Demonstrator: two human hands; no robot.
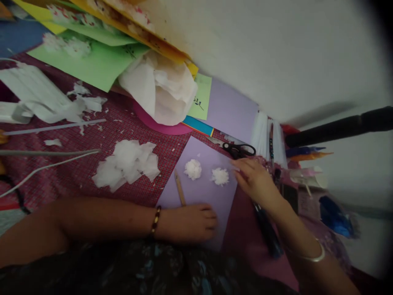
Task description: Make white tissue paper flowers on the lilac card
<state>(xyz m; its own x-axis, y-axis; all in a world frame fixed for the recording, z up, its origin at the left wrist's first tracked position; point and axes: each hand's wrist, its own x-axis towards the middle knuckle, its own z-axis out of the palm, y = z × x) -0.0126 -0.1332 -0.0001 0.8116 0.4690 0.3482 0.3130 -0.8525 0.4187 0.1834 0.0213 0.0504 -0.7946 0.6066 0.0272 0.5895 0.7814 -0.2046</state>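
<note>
A lilac paper sheet (199,192) lies in front of me with two white tissue puffs on it, one on the left (193,169) and one on the right (220,176). My left hand (190,223) rests flat on the sheet's near edge, fingers curled loosely, beside a wooden stick (179,187). My right hand (254,180) reaches to the sheet's right edge, fingers stretched toward the right puff, holding nothing I can see. Black scissors (239,150) lie just beyond that hand.
A heap of white tissue pieces (127,164) sits on the red checked cloth (76,172). Crumpled tissue (159,88), green and yellow paper sheets (92,61) and white strips (33,96) lie farther off. Pens and a dark rod (337,129) crowd the right side.
</note>
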